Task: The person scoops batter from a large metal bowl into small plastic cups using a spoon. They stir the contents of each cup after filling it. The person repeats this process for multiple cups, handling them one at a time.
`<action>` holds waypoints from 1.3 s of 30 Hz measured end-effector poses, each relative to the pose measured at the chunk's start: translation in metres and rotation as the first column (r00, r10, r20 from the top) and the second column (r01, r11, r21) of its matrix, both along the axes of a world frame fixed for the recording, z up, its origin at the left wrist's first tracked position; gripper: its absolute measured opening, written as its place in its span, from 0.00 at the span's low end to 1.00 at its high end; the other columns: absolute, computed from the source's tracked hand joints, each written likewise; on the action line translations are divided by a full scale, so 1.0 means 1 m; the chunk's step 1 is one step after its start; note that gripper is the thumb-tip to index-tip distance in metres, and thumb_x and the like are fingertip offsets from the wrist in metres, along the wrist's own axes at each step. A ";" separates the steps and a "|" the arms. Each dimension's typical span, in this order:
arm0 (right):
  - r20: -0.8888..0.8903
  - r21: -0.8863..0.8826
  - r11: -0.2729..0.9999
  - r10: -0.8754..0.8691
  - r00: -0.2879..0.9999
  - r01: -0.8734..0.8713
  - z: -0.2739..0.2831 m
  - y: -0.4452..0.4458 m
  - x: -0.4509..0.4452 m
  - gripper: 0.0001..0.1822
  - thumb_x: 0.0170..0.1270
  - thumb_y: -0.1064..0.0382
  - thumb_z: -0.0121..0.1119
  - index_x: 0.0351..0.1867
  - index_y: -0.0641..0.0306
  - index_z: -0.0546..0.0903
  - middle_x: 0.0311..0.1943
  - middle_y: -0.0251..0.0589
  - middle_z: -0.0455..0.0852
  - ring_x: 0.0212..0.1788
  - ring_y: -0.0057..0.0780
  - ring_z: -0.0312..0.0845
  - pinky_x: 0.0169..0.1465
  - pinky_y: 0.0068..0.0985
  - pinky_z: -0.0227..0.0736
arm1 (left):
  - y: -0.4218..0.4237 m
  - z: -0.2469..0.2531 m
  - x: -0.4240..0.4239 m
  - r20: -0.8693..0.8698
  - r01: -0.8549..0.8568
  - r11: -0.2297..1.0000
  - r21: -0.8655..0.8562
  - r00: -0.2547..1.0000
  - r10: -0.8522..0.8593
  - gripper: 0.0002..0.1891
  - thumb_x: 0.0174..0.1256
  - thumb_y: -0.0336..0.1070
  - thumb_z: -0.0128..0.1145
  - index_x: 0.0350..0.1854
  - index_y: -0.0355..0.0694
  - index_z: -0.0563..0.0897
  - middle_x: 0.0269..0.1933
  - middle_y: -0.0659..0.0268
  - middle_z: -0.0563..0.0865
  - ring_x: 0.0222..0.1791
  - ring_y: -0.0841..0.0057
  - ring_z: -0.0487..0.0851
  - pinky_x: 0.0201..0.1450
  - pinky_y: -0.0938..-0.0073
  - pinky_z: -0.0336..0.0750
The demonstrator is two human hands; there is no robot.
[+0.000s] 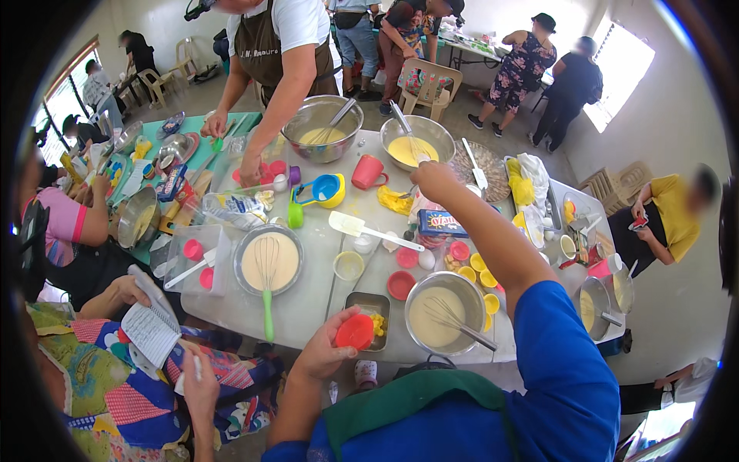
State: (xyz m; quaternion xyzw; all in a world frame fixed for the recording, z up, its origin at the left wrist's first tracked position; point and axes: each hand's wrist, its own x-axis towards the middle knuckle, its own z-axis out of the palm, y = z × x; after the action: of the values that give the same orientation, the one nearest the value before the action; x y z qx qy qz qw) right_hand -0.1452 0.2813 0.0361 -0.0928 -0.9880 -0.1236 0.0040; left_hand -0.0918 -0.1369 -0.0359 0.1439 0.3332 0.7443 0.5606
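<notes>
My left hand (329, 346) holds a small red plastic cup (354, 332) above the near edge of the table, beside a metal loaf pan (352, 300) with yellow lumps in it. My right hand (433, 180) reaches across the table, its fingers closed on something small and pale at the near rim of a steel bowl (441, 130) of yellow batter; a whisk (404, 124) leans in that bowl. Close to me on the right stands another steel bowl (479, 300) of pale batter with a whisk (447, 317) in it. A white spatula (375, 232) lies at mid-table.
Opposite, a person in a brown apron (265, 52) reaches into a clear plastic bin (228, 167). At the left, another person holds a notebook (151, 335). A bowl of batter with a green-handled whisk (267, 312), a red mug (368, 172), eggs and measuring cups crowd the table.
</notes>
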 end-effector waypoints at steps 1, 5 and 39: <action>0.049 0.028 0.999 -0.019 0.999 0.017 -0.007 0.004 -0.010 0.09 0.60 0.65 0.56 0.35 0.53 0.88 0.37 0.42 0.88 0.43 0.41 0.86 0.44 0.41 0.80 | -0.002 0.001 -0.001 0.007 -0.006 1.000 0.000 1.000 0.006 0.48 0.46 0.29 0.75 0.73 0.35 0.61 0.61 0.59 0.77 0.58 0.69 0.80 0.64 0.70 0.73; 0.144 0.047 0.998 -0.052 0.988 0.046 -0.036 0.016 -0.041 0.09 0.60 0.64 0.57 0.36 0.54 0.88 0.40 0.41 0.89 0.46 0.40 0.87 0.45 0.39 0.80 | -0.009 -0.003 -0.003 0.018 -0.019 1.000 -0.011 1.000 0.019 0.49 0.45 0.30 0.76 0.72 0.35 0.61 0.61 0.58 0.78 0.60 0.68 0.79 0.66 0.68 0.72; 0.189 0.129 0.992 -0.035 0.981 0.011 -0.071 0.031 -0.078 0.08 0.57 0.64 0.60 0.35 0.55 0.89 0.38 0.39 0.89 0.46 0.40 0.86 0.44 0.38 0.78 | -0.006 -0.019 -0.014 0.057 -0.005 0.996 -0.091 0.998 0.011 0.48 0.48 0.29 0.75 0.73 0.36 0.60 0.62 0.58 0.78 0.61 0.70 0.79 0.65 0.69 0.72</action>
State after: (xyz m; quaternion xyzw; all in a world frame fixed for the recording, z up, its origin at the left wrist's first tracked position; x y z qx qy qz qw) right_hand -0.2237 0.3120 -0.0349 -0.0914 -0.9727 -0.1950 -0.0865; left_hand -0.1061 -0.1430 -0.0550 0.0955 0.3510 0.7345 0.5729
